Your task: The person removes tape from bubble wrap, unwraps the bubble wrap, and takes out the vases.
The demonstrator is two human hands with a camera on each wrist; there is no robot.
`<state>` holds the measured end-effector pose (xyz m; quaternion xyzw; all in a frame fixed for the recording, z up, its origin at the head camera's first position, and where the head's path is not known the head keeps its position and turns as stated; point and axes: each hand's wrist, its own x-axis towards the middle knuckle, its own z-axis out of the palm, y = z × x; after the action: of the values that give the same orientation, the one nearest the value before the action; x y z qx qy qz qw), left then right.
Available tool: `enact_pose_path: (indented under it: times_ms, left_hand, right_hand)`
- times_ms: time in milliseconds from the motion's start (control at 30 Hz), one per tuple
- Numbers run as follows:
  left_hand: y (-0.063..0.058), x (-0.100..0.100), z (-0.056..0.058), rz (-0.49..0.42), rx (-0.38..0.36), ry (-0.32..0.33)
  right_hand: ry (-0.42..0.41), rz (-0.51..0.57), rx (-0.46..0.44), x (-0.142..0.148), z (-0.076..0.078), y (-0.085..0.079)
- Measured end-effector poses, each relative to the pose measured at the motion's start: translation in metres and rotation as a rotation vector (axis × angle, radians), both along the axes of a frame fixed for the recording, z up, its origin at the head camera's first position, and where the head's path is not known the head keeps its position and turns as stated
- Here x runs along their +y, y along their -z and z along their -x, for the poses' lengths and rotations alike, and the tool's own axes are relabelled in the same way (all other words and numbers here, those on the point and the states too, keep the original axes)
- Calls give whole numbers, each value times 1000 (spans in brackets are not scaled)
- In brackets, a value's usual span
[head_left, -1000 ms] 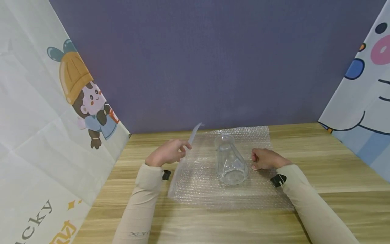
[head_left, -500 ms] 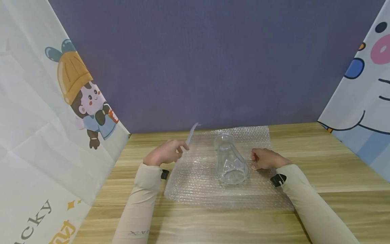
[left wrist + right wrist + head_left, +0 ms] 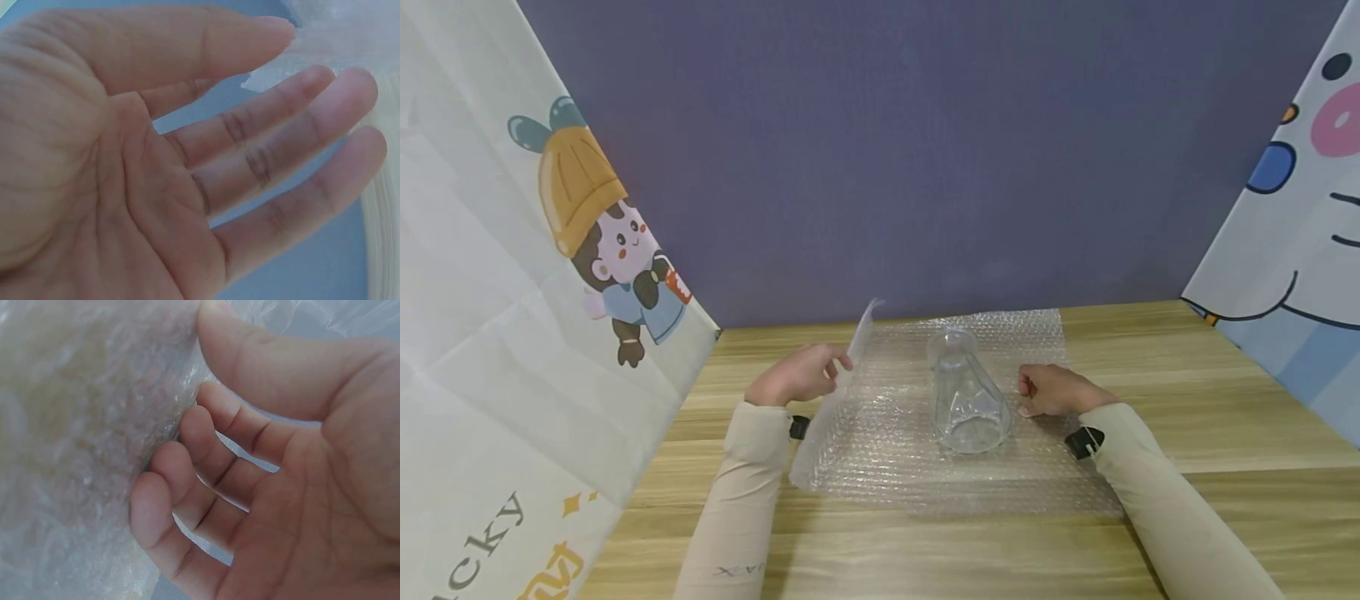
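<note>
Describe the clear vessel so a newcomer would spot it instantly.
Before the purple-blue wall, a sheet of bubble wrap lies on the wood-grain tabletop. On it, between the left hand and the right hand, nearer the latter, is the clear carafe-like vessel. Unlike the bubbly sheet beneath, its body narrows from a wide base to a neck.

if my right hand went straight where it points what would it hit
Apart from the bubble wrap it seems to touch, your right hand would probably meet the clear vase first; depth is unclear.
</note>
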<state>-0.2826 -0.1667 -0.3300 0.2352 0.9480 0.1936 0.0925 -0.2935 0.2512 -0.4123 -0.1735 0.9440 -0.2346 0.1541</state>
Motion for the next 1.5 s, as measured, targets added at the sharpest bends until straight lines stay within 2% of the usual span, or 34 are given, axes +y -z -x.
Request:
enact_pose_path:
  times_ms: [300, 733, 1200, 1500]
  left_hand:
    - [-4, -6, -1, -3, -14, -36]
    - [-8, -17, -4, -11, -106, -76]
    - [-7, -29, -2, 17, -123, -86]
    - [-4, -33, 1, 0, -158, -108]
  right_hand:
    - [-11, -16, 11, 0, 1, 0]
    - [-10, -6, 9, 0, -1, -2]
    - [-14, -8, 3, 1, 0, -1]
    - [-15, -11, 11, 2, 1, 0]
